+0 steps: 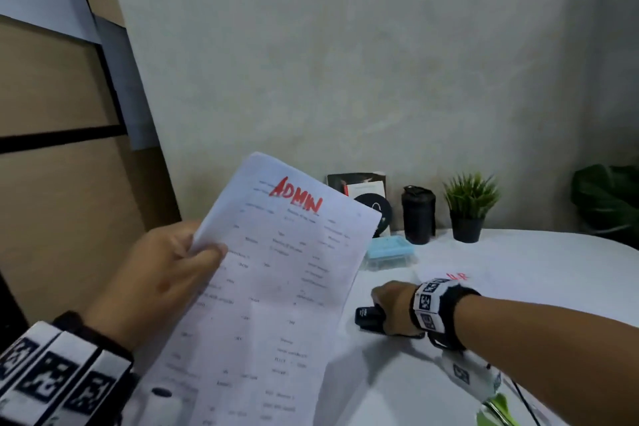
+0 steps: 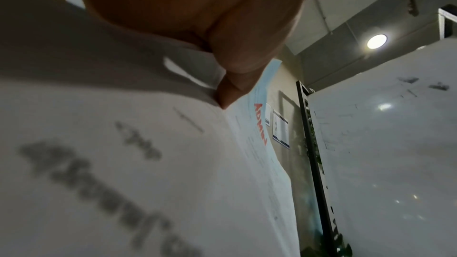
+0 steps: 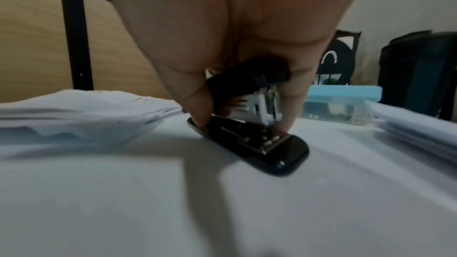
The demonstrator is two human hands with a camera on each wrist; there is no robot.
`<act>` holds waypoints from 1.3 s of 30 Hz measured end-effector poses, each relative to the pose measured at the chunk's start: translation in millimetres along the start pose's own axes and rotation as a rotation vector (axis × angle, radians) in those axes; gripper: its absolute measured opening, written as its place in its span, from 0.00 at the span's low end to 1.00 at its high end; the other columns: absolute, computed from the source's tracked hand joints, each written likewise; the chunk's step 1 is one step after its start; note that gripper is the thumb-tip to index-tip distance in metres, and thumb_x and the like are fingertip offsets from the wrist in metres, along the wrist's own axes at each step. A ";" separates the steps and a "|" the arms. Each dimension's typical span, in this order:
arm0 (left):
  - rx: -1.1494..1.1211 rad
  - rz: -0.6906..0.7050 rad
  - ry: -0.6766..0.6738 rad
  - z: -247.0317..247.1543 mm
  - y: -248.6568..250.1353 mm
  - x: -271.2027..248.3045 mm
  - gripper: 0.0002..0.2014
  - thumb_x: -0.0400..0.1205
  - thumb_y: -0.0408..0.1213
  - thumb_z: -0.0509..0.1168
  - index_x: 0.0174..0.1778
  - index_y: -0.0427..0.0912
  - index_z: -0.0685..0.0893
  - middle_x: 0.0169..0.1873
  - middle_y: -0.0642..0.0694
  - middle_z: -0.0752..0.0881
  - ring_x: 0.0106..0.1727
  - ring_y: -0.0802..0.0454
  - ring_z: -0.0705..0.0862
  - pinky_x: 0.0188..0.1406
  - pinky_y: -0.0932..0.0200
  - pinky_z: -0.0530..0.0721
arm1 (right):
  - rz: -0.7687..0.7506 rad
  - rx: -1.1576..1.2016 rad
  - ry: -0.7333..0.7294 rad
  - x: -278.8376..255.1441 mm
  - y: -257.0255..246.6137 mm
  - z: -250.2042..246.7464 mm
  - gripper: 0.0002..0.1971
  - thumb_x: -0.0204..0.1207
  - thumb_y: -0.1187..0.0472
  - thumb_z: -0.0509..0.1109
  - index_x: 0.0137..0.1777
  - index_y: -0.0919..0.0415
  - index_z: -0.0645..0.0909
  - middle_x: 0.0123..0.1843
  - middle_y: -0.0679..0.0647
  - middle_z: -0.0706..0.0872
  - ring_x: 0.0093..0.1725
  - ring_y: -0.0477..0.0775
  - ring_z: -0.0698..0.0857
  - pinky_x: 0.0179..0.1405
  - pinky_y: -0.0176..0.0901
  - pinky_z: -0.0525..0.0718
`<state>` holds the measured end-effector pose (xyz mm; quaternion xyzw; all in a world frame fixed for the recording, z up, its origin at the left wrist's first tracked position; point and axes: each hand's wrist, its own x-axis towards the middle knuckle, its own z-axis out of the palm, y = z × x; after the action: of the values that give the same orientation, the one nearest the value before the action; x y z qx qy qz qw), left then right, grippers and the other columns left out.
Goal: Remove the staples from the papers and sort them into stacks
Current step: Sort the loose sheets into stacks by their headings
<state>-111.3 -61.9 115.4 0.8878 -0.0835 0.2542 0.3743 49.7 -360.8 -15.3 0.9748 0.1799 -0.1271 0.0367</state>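
From the head view I see my left hand (image 1: 162, 273) pinching the ADMIN papers (image 1: 276, 287) by their left edge, lifted above the desk (image 1: 518, 339). My right hand (image 1: 394, 309) grips a black stapler (image 1: 368, 316) down on the desk. On the left wrist view, the thumb (image 2: 232, 89) presses into the sheets. On the right wrist view, fingers (image 3: 195, 103) curl round the stapler, its base touching the desk, between paper stacks (image 3: 81, 108) left and right.

Left grip (image 1: 162, 273) raised, right grip (image 1: 392, 309) low (both clenched)
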 end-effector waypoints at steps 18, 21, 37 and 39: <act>0.162 0.240 0.079 43.7 39.4 -9.7 0.11 0.84 0.46 0.62 0.35 0.52 0.75 0.26 0.55 0.79 0.26 0.57 0.74 0.27 0.54 0.74 | -0.154 1.701 1.333 -111.7 -1.6 -141.4 0.22 0.81 0.35 0.61 0.53 0.55 0.81 0.39 0.48 0.83 0.38 0.48 0.84 0.42 0.49 0.89; 0.165 0.256 0.068 45.7 49.2 -17.3 0.12 0.84 0.47 0.60 0.33 0.55 0.73 0.26 0.59 0.79 0.27 0.56 0.74 0.26 0.54 0.71 | -0.111 1.535 1.316 -103.1 -4.4 -119.6 0.26 0.72 0.25 0.59 0.44 0.48 0.79 0.37 0.45 0.84 0.41 0.53 0.85 0.52 0.59 0.87; 0.227 0.176 -0.016 57.8 38.1 -18.9 0.12 0.77 0.44 0.60 0.29 0.45 0.71 0.24 0.53 0.71 0.31 0.46 0.74 0.30 0.51 0.73 | 0.148 1.919 0.776 -41.9 -2.2 -100.7 0.24 0.69 0.35 0.71 0.36 0.59 0.81 0.33 0.53 0.85 0.33 0.56 0.86 0.44 0.51 0.88; 0.182 0.073 -0.014 53.6 16.6 -14.4 0.13 0.78 0.43 0.62 0.30 0.41 0.76 0.25 0.49 0.75 0.31 0.46 0.75 0.29 0.54 0.73 | 0.133 1.896 0.553 -33.5 -2.7 -91.7 0.17 0.79 0.45 0.66 0.34 0.56 0.78 0.29 0.53 0.82 0.27 0.56 0.82 0.38 0.47 0.83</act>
<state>-108.4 -112.1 86.7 0.9164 -0.0951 0.2679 0.2819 40.0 -359.0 81.8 0.6044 -0.0493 0.0161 -0.7950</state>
